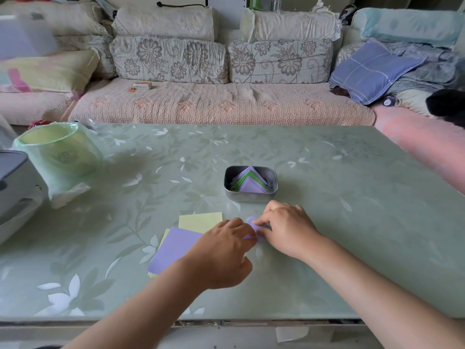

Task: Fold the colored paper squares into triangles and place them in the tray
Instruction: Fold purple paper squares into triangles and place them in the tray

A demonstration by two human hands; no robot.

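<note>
A small metal tray (251, 196) stands mid-table with several folded purple and green triangles (250, 181) in it. Just in front of it, my left hand (221, 253) and my right hand (289, 227) meet over a purple paper piece (253, 224), mostly hidden by the fingers. Both hands pinch it against the table. To the left lies a loose stack of flat squares: a purple square (173, 248) on top and a yellow square (201, 220) behind it.
A green bin lined with a plastic bag (57, 152) stands at the table's left, beside a grey appliance (12, 182). A sofa with cushions (221, 102) runs along the far side. The glass table's front edge (226, 321) is close to me.
</note>
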